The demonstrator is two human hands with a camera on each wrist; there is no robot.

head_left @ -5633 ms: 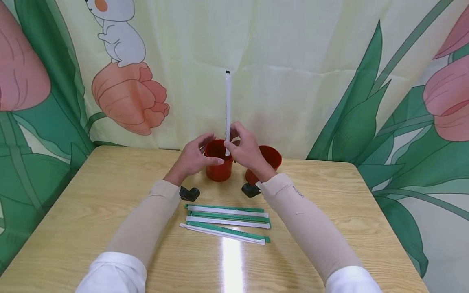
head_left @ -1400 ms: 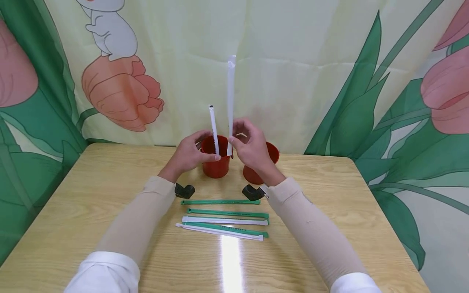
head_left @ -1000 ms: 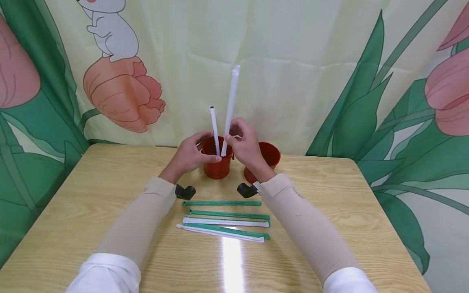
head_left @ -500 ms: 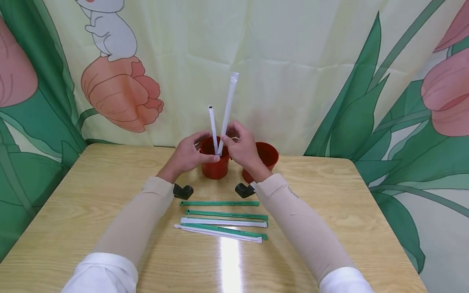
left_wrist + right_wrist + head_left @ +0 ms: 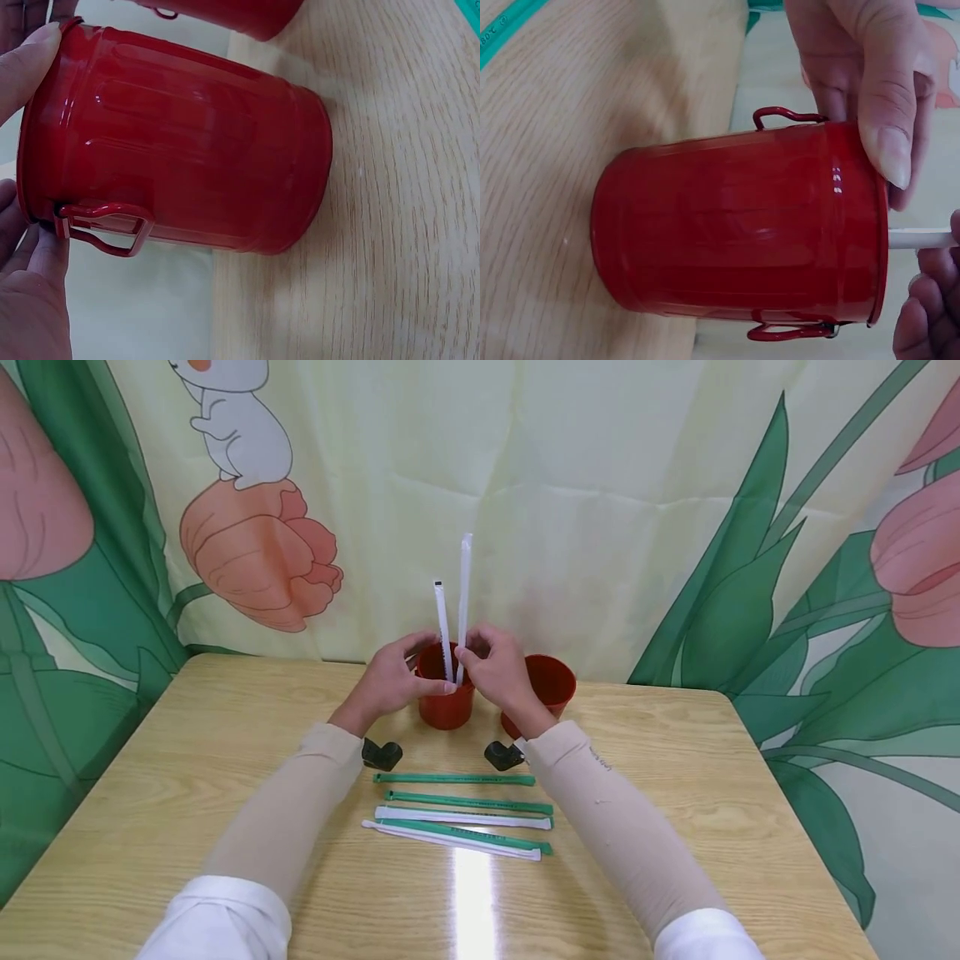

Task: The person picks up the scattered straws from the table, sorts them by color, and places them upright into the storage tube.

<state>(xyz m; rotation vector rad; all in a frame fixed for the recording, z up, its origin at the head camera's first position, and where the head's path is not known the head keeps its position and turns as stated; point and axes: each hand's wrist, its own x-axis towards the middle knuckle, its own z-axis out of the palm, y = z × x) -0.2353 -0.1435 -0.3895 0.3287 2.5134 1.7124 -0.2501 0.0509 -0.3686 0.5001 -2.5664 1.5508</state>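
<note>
Lower now, the white straw [image 5: 464, 589] the right hand [image 5: 497, 668] pinches seemingly enters the bucket [image 5: 446, 712] left hand [image 5: 388, 678] grips.

Both forearms are covered by long, close-fitting beige sleeves, the left sleeve [image 5: 277, 814] and the right sleeve [image 5: 618, 822] each ending in a folded cuff at the wrist. Further up, looser white fabric [image 5: 225, 914] is bunched over the beige. Small dark lettering [image 5: 600, 762] marks the right sleeve near its cuff, too small to read. At each wrist sits an angular black piece [image 5: 383, 754], probably the camera. The left hand [image 5: 390, 678] and right hand [image 5: 501, 670] are bare.
</note>
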